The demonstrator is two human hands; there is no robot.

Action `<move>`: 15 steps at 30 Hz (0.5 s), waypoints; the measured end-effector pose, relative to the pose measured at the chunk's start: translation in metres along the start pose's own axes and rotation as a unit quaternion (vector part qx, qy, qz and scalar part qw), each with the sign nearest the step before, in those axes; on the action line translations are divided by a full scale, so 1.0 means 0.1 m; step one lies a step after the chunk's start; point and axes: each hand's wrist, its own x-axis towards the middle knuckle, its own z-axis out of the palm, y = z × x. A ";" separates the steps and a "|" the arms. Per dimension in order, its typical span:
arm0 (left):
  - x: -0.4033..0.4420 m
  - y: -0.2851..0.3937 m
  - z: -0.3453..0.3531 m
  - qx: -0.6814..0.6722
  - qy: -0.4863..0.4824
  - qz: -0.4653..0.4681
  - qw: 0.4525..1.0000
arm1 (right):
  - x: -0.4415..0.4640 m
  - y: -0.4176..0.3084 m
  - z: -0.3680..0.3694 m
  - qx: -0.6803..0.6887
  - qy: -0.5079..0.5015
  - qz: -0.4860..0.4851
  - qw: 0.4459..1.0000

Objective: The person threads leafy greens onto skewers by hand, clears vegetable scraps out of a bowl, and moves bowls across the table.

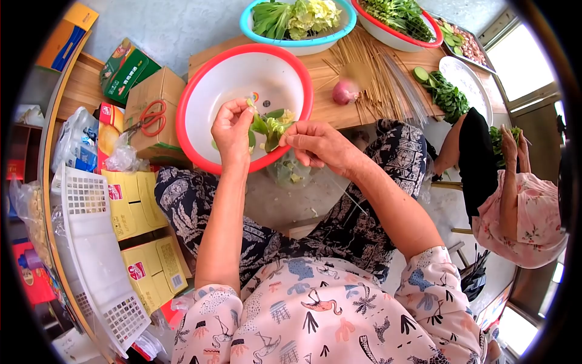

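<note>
Over the near rim of a red-rimmed white basin (305, 79), my left hand (233, 130) pinches a piece of leafy greens (271, 128). The fingertips of my right hand (315, 144) are closed on the right side of the same greens. A thin skewer (356, 202) extends from below my right hand toward my lap. Some small leaf bits lie inside the basin. Under the basin's near edge, a clear plastic bag (290, 171) holds scraps of greens.
Thin sticks (377, 76) and a red onion (345, 92) lie on the wooden table. Basins of vegetables (348, 24) stand behind. Orange-handled scissors (153, 118) rest on a carton at left. At right, a co-worker's hands (515, 142) hold greens near a white tray (470, 79).
</note>
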 end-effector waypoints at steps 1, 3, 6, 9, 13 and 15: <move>0.00 0.01 0.00 0.000 0.000 -0.001 1.000 | 0.00 0.00 0.00 0.000 0.000 0.000 1.000; 0.00 0.00 0.00 -0.001 0.001 -0.002 1.000 | 0.01 0.00 -0.01 -0.003 -0.006 0.000 1.000; 0.00 0.00 0.01 -0.004 0.007 -0.001 1.000 | 0.00 -0.01 0.00 -0.010 -0.002 0.005 1.000; 0.00 0.01 0.02 -0.009 0.013 -0.001 1.000 | 0.00 -0.02 0.00 -0.004 0.002 0.005 1.000; -0.01 0.00 0.01 -0.016 0.008 0.002 1.000 | 0.00 0.00 -0.01 -0.006 -0.003 -0.003 1.000; -0.01 0.00 0.01 -0.010 0.007 0.000 1.000 | 0.00 -0.01 0.00 -0.007 0.000 0.002 1.000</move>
